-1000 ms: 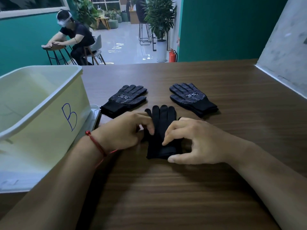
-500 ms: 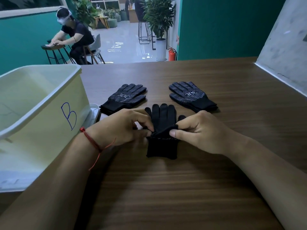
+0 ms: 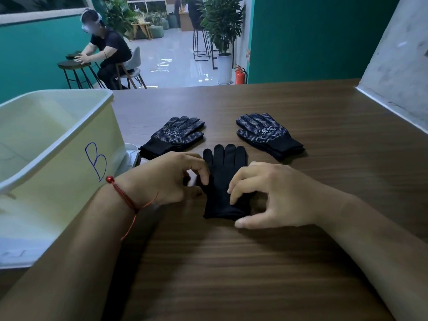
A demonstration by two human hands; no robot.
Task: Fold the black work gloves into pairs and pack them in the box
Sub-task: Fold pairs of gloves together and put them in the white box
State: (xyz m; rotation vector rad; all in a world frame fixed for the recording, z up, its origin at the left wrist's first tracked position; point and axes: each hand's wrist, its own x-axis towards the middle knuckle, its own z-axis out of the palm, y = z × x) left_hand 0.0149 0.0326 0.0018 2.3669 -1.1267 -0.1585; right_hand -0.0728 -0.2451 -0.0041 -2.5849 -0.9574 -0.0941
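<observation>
While flat on table (image 3: pixel 231 262), black glove (image 3: pixel 222 172) in pinch of left hand (image 3: pixel 166 177), under loose fingertips (image 3: pixel 231 190) of right hand (image 3: pixel 275 193).

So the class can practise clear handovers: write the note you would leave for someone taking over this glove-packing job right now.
Left hand: fingers curled at the left edge of the plain black glove; a pinch cannot be confirmed.
Right hand: fingertips press on that glove, thumb by its cuff.
The glove lies flat on the table. Left dotted gloves and right dotted gloves lie behind it. The box stands at left.
Done: nothing seen packed.
Left: fold, pair and pack everything.
</observation>
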